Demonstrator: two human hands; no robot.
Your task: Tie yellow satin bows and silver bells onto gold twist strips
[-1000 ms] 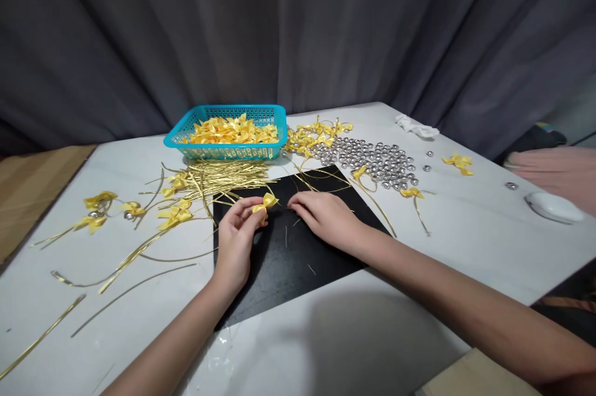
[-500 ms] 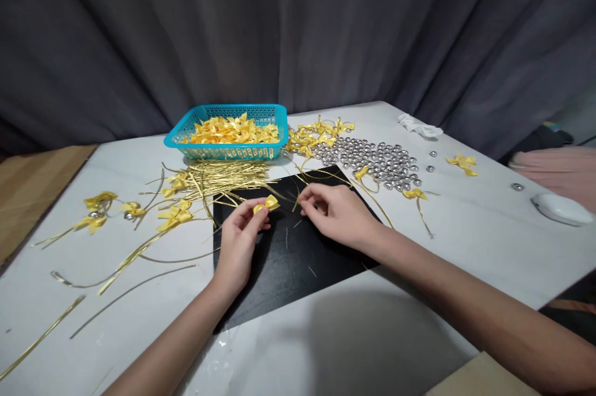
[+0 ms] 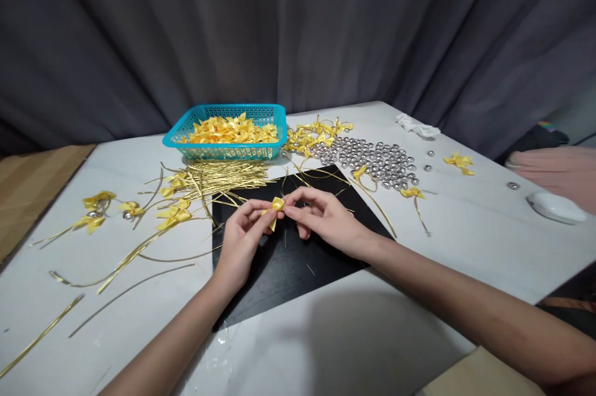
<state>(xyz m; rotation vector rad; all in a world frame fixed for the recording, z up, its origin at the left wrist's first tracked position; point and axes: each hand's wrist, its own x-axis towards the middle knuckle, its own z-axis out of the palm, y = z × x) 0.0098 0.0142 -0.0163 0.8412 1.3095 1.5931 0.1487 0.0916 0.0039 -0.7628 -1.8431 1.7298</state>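
Beyond the held ribbon (image 3: 278,204): wires (image 3: 230,176), basket (image 3: 223,147).

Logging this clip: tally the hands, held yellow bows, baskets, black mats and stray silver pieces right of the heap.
Left hand and right hand: 2
Held yellow bow: 1
Teal basket: 1
Black mat: 1
Stray silver pieces: 3
Total: 8

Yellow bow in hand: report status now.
Left hand pinching yellow bow above black mat. Right hand at bow's edge, grip unclear. Gold strands piled beyond left hand.
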